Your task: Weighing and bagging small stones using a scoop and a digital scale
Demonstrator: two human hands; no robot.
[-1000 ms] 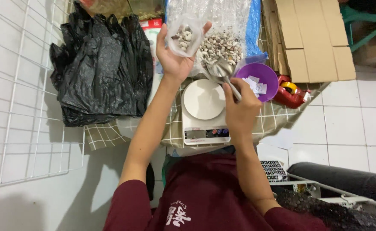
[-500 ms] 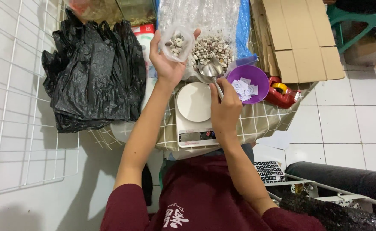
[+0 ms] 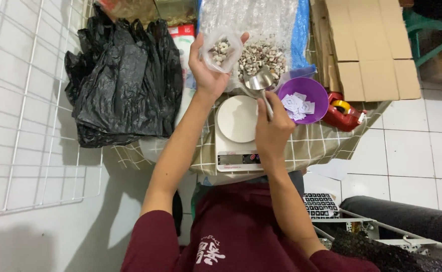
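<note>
My left hand (image 3: 210, 75) holds up a small clear plastic bag (image 3: 222, 50) partly filled with small pale and brown pebble-like pieces. My right hand (image 3: 273, 131) grips the handle of a metal scoop (image 3: 260, 83), whose bowl sits at the edge of a pile of the same pieces (image 3: 262, 55) on a large clear plastic sheet. Below both hands stands a white kitchen scale (image 3: 237, 132) with a round bare platform.
A purple bowl (image 3: 317, 90) with white paper slips sits right of the scale, beside a red tape dispenser (image 3: 343, 112). Black plastic bags (image 3: 123, 80) are heaped at the left. Flattened cardboard (image 3: 367, 45) lies at the right, a white wire grid (image 3: 24, 100) at the far left.
The scoop has moved from beside the small bag back down to the edge of the pile. My left hand keeps the bag raised.
</note>
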